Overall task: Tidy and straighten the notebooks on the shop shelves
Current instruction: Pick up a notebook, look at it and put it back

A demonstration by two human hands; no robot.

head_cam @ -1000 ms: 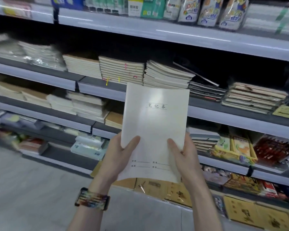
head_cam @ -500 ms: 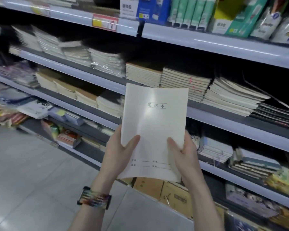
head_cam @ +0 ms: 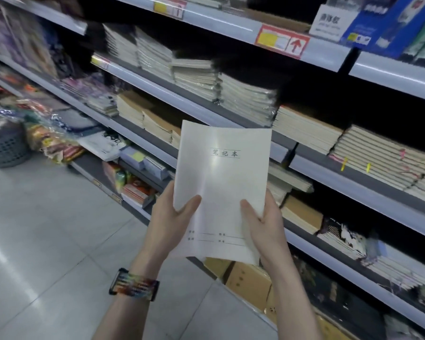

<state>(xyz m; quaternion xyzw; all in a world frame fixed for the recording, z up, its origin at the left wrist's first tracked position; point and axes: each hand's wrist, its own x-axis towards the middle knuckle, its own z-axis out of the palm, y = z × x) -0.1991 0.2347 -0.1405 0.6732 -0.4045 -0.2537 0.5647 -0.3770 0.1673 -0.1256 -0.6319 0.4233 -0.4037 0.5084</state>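
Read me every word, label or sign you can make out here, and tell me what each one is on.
"笔记本": printed on the cover of the white paper notebook, held by the left hand and right hand.
Form lines low on that cover: too small to read.
Red and yellow shelf tag: red up arrow; text blurred.
White sign card and blue box above: print blurred.

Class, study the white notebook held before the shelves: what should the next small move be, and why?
Likely lift the notebook toward a stack on the shelf and lay it flat, edges squared. The left hand and right hand both grip its lower part, so it is off any shelf; which stack matches is unclear.
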